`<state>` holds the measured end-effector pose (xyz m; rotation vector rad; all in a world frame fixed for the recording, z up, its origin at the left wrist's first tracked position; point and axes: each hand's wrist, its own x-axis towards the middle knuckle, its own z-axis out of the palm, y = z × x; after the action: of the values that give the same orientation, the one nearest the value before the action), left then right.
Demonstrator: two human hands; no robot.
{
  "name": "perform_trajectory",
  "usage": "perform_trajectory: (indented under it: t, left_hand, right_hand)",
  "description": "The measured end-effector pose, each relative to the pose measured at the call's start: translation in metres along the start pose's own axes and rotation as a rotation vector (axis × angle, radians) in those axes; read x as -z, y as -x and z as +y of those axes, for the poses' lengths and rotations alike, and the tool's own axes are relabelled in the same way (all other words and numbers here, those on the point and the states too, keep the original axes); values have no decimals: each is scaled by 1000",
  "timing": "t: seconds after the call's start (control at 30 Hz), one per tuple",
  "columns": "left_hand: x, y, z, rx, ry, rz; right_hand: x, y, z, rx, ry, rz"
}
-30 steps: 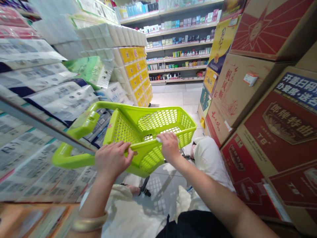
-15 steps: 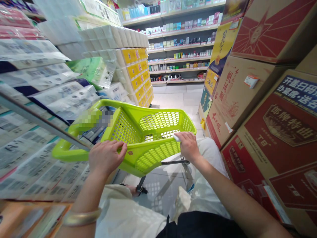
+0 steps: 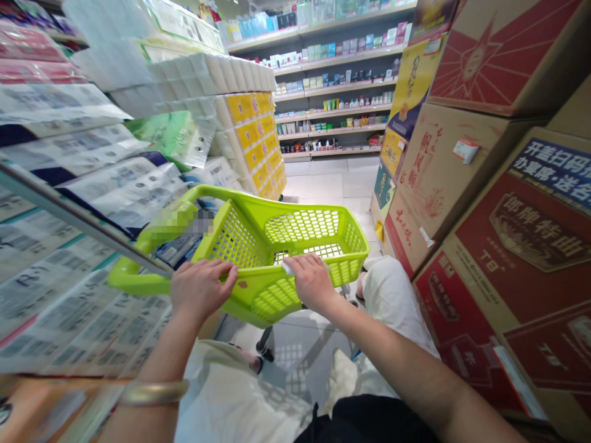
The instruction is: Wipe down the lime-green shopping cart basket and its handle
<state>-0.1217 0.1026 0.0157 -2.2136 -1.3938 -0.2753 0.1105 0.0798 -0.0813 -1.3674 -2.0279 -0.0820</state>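
Note:
A bright green plastic shopping cart (image 3: 323,212) stands in front of me, turned sideways, with its handle to the left. My left hand (image 3: 201,286) grips the near rim close to the handle end, its fingers curled over the edge. On the middle of that same rim lies my right hand (image 3: 311,280), fingers closed over a small white wipe (image 3: 287,267) pressed to the plastic. Only a corner of the wipe shows; whether it is tissue or cloth I cannot tell. Dark packaging (image 3: 178,246) sits in the section by the handle.
Packs of tissue paper (image 3: 111,191) are stacked at my left, crossed by a metal bar (image 3: 87,218). Cardboard cartons (image 3: 443,166) rise at my right. Shelves of small boxes and bottles (image 3: 341,86) line the back beyond a tiled floor (image 3: 323,184).
My right hand has slid left along the near rim with the white wipe, from near the front corner to the middle. My left hand keeps its hold; the cart has shifted slightly right in view.

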Motion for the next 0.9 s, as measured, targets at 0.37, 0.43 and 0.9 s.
perform_trajectory:
  t: [0.37, 0.43, 0.9]
  left_hand:
    - [-20, -13, -27, 75, 86, -7]
    - [-23, -10, -17, 112, 129, 79]
    - [-61, 0, 74, 117, 416, 69]
  right_hand:
    - [39, 51, 60, -91, 138, 40]
    - [40, 54, 57, -102, 150, 40]
    - [25, 38, 9, 9, 63, -47]
